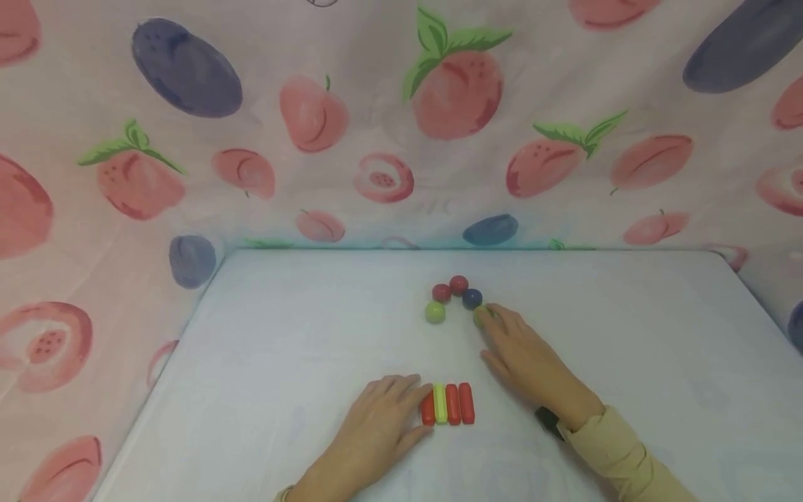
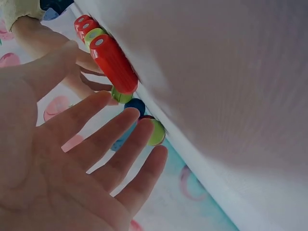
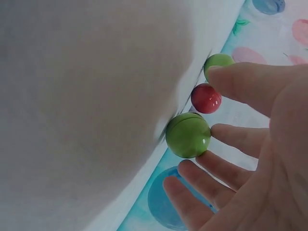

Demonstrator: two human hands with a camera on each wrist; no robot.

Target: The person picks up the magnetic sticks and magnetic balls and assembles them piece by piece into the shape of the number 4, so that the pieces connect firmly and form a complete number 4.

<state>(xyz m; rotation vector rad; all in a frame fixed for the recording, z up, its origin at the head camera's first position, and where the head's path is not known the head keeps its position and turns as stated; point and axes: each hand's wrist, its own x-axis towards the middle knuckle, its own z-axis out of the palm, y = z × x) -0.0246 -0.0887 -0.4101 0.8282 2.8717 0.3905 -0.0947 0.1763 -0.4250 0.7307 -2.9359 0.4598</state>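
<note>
Several small balls form an arch on the table: a green ball (image 1: 436, 312) at the left end, two red balls (image 1: 459, 284) and a blue ball (image 1: 472, 299) along the top. At the right end, the fingertips of my right hand (image 1: 527, 359) touch another green ball (image 3: 188, 135), the thumb held apart from it. Nearer to me lies a row of short sticks: a red stick (image 2: 113, 65) at the left, a yellow-green stick (image 1: 440, 404), then two more red sticks (image 1: 466, 403). My left hand (image 1: 376, 425) is beside the leftmost stick, fingers extended and spread.
A white table top (image 1: 301, 314) surrounds the pieces. Behind it and at its sides hangs a fruit-patterned cloth (image 1: 376, 111). Something dark (image 1: 549, 422) shows under my right wrist.
</note>
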